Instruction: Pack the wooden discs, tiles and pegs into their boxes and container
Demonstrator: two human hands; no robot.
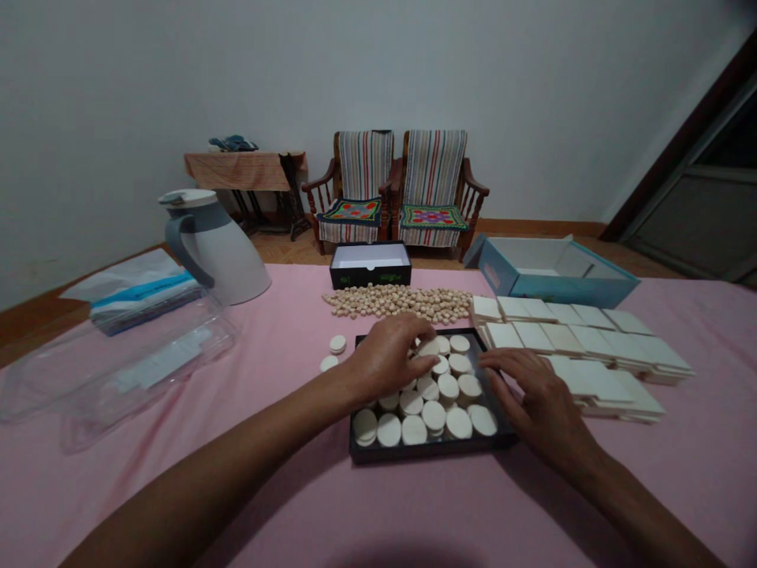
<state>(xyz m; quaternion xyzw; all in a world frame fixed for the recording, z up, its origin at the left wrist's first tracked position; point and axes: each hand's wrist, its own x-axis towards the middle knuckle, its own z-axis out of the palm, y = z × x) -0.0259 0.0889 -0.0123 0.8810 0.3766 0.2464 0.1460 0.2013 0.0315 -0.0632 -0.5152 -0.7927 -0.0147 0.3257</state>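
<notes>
My desk, under a pink cloth, spreads out beneath both hands. Beyond them stand two armchairs with striped covers. An open blue box sits past my right hand, and a white-and-grey jug stands well ahead and left of my left hand. Clear plastic packaging lies farther out on that left side. Between my hands and reaching under them is the shallow black tray; a smaller black box sits straight ahead.

My hands are apart. The left hand is curled over the tray, thumb and fingertips at a pale disc; I can't tell if they pinch it. The right hand is loosely spread, fingertips at the tray's right edge. Square tiles are stacked just beyond it. Round discs fill much of the tray, with two loose ones left of my left hand. Small beads lie heaped ahead of both hands.
</notes>
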